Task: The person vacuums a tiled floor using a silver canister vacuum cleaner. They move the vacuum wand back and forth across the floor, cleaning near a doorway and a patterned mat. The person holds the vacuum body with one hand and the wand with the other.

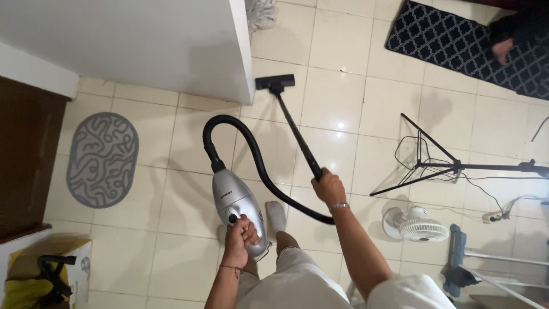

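Left hand [239,239] clenched on silver vacuum body [237,205], right hand [328,187] wrapped round black wand [297,137]. Best kept low, floor nozzle [275,82] flat, hose [251,154] slack behind grip.

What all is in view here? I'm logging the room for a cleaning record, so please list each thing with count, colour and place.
silver canister vacuum cleaner: one, silver-grey, held up at lower centre
black vacuum hose: one, black, loops from canister to wand
black wand: one, black, slants up to floor nozzle by the white wall corner
oval grey mat: one, grey, left
patterned dark rug: one, navy and white, top right
black tripod stand: one, black, right
small white fan: one, white, lying on the floor at lower right
cream floor tiles: throughout
left hand: fingers around the canister's handle
right hand: fingers around the wand
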